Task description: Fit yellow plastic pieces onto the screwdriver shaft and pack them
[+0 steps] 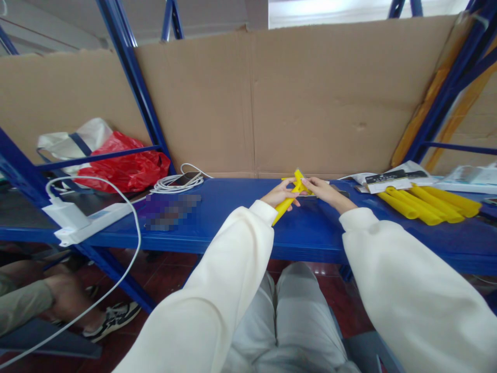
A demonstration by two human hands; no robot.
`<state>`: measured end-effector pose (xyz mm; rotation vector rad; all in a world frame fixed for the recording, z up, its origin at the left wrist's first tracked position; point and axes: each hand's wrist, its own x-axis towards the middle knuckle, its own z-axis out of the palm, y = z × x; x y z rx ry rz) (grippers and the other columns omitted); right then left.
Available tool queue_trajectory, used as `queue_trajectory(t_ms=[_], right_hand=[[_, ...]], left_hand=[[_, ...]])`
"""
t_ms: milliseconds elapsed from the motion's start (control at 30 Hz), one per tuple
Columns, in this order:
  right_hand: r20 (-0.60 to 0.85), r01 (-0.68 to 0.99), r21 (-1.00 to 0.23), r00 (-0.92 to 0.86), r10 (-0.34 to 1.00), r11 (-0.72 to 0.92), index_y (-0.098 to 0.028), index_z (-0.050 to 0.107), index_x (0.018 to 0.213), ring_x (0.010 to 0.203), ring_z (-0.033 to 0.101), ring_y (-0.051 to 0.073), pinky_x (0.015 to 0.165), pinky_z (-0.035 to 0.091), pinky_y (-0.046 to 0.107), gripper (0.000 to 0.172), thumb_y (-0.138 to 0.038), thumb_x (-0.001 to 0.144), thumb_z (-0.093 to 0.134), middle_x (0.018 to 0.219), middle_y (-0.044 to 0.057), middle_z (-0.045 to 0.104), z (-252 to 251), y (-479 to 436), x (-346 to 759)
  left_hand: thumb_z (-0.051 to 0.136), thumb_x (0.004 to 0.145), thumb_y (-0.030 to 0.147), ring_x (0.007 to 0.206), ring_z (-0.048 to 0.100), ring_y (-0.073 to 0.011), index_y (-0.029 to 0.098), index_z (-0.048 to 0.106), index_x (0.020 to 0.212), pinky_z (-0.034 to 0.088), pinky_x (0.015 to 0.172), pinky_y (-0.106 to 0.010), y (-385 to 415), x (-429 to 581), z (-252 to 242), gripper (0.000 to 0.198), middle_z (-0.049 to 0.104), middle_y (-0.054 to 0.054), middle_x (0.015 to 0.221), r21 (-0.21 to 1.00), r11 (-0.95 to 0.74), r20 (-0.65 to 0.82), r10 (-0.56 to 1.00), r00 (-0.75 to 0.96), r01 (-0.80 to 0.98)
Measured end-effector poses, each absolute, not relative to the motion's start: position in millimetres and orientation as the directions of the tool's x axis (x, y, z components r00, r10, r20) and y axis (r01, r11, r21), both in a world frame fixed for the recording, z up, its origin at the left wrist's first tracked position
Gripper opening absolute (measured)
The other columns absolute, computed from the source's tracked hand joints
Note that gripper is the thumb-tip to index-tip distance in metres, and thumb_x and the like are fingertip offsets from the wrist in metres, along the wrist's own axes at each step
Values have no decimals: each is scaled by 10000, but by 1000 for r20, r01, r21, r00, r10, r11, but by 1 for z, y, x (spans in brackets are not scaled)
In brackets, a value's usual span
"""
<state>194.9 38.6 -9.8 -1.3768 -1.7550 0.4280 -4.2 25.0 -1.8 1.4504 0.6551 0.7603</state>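
Over the blue shelf (240, 199), both hands are together on a yellow tube-like piece (282, 210) that looks soft and bent. Its lower end slants down toward me beneath my left wrist, and its upper end sticks up between the hands. My left hand (280, 194) is closed around its middle. The fingers of my right hand (321, 190) pinch it near the top from the right side. A dark flat object (344, 194), partly covered by my right wrist, lies behind the hands.
At right, several yellow tubes (430, 204) lie beside a white packet with a black label (388, 181). At left are a coiled white cable (176, 184), a red plastic bag (124, 160) and a power strip (97, 223) with a charger. Cardboard (310, 98) walls the back. Another person's leg (70, 295) shows lower left.
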Motion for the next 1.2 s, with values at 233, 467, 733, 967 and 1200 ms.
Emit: queue_trajectory(t_ms=[233,467,733,967,1200], right_hand=[[497,824,-481,-24,868,298,-176,737,1054,1084,681,292,996,514,452,289,-404,880,697,1145,138,750,-12,48,212],[205,978,-209,44,978,0,-213,804,1054,1147,679,388,970,539,492,427,-536,777,770,1156,151,753,-9,46,267],[189,969,-245,77,979,-29,-195,749,1235,1114,713,332,1009,551,423,511,-237,728,794,1162,126,759,-21,42,299],[196,674,-738,171,966,30,-167,718,1014,640,686,189,590,575,272,328,-229,725,860,715,33,712,-6,22,278],[173,113,-984,453,874,136,-175,577,758,351,419,74,330,318,158,301,-352,880,788,487,-49,488,14,2,246]], left_hand=[[674,902,148,568,644,-84,290,409,1464,438,473,-165,23,-3,2,638,720,-110,1217,993,-2,50,916,398,-119],[577,918,55,571,627,-74,282,381,1465,436,470,-158,29,-5,3,624,703,-62,1119,995,41,-37,998,49,-86],[528,914,12,584,666,-103,259,386,1463,433,433,-166,34,-13,-1,619,659,-43,1011,996,92,-93,995,-28,-12],[516,925,17,532,626,-62,302,389,1448,470,456,-164,37,-13,-3,609,637,-33,1081,997,70,-69,997,-44,12],[522,907,30,510,612,-72,305,397,1422,505,481,-202,33,-12,1,597,626,-21,1049,996,82,-82,997,4,35]])
